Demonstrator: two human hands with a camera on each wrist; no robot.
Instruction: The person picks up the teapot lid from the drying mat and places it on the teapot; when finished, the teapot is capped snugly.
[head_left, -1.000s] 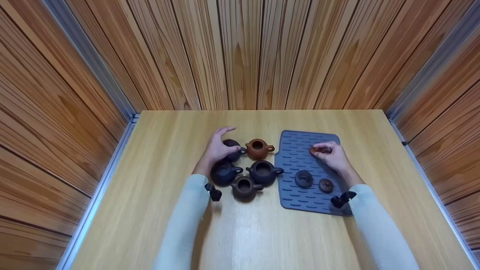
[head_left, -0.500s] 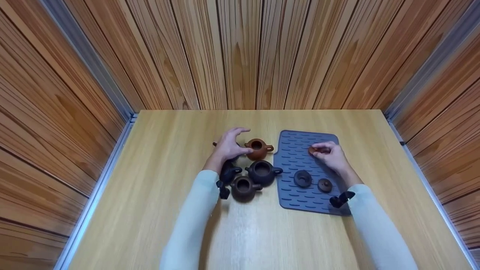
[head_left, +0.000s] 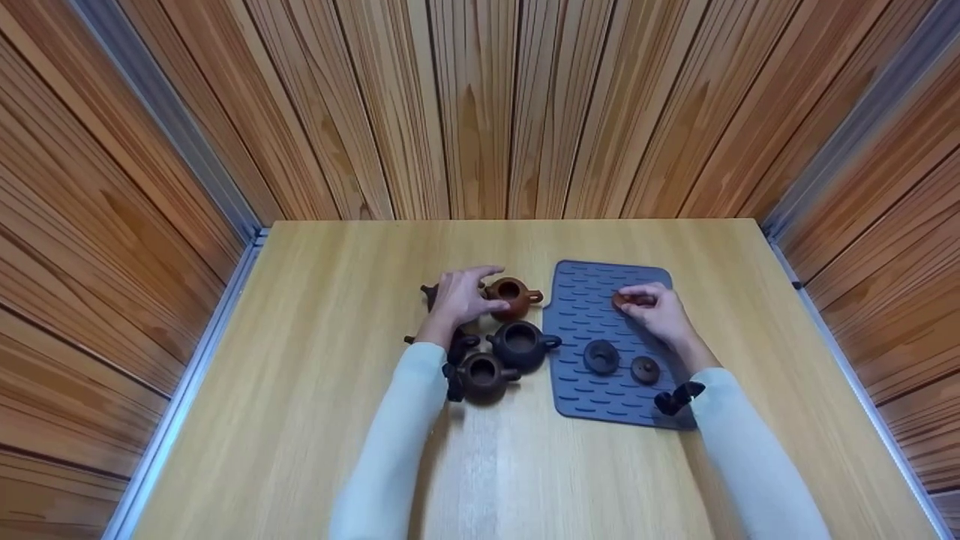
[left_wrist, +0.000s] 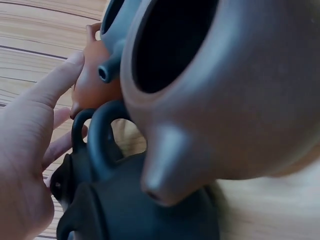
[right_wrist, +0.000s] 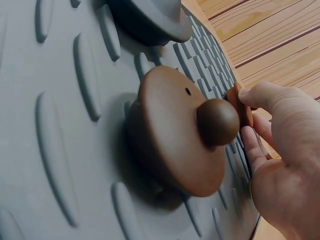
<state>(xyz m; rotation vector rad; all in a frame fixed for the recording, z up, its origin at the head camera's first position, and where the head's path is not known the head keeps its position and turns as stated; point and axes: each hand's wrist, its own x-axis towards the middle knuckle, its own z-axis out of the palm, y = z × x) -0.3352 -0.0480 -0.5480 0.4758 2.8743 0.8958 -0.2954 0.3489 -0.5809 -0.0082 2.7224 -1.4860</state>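
Observation:
My left hand (head_left: pixel 459 298) reaches past a dark teapot to the reddish-orange teapot (head_left: pixel 511 298), which has no lid on. Its thumb and forefinger lie spread on either side of that pot's spout end, and the thumb tip overlaps the pot's body (left_wrist: pixel 97 72) in the left wrist view. With thumb and fingers my right hand (head_left: pixel 660 315) pinches a small reddish-orange teapot lid (right_wrist: pixel 241 107), held at the far part of the grey-blue ridged mat (head_left: pixel 581 300). On the mat lie a dark lid (head_left: pixel 601 357) and a brown knobbed lid (head_left: pixel 645 369).
An open black teapot (head_left: pixel 520 345) and an open brown teapot (head_left: pixel 484 377) stand left of the mat. Two more dark teapots are partly hidden under my left hand and wrist. The wooden table (head_left: pixel 300 420) meets plank walls at the back and sides.
My left hand has moved right, off the dark teapot at the back, and come down by the reddish-orange teapot. The right hand keeps its pinch on the lid and has hardly moved.

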